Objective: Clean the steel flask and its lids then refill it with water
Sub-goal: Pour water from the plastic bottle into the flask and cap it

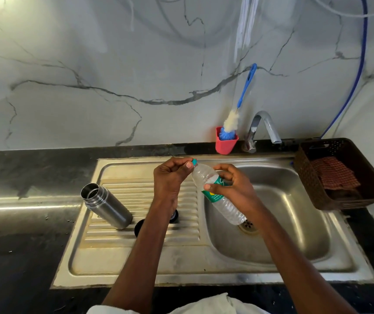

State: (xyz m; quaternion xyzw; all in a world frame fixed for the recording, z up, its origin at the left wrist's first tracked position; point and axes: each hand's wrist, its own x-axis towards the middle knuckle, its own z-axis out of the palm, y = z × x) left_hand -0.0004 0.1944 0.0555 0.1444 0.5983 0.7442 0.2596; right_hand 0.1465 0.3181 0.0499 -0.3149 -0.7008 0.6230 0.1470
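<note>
The steel flask (106, 205) stands open and uncapped on the ribbed drainboard (136, 191), left of my arms. Two black lids lie on the drainboard, one (138, 227) beside my left forearm and one (174, 216) mostly hidden behind it. My right hand (229, 184) grips a clear plastic water bottle (217, 196) with a green label, tilted over the sink basin (294, 211). My left hand (172, 175) pinches the bottle's blue cap (195, 161).
A chrome tap (264, 128) rises behind the basin. A red holder (225, 145) with a blue-handled bottle brush (238, 109) stands by the wall. A brown basket (344, 175) holding a checked cloth sits at the right. Dark countertop (22, 177) surrounds the sink.
</note>
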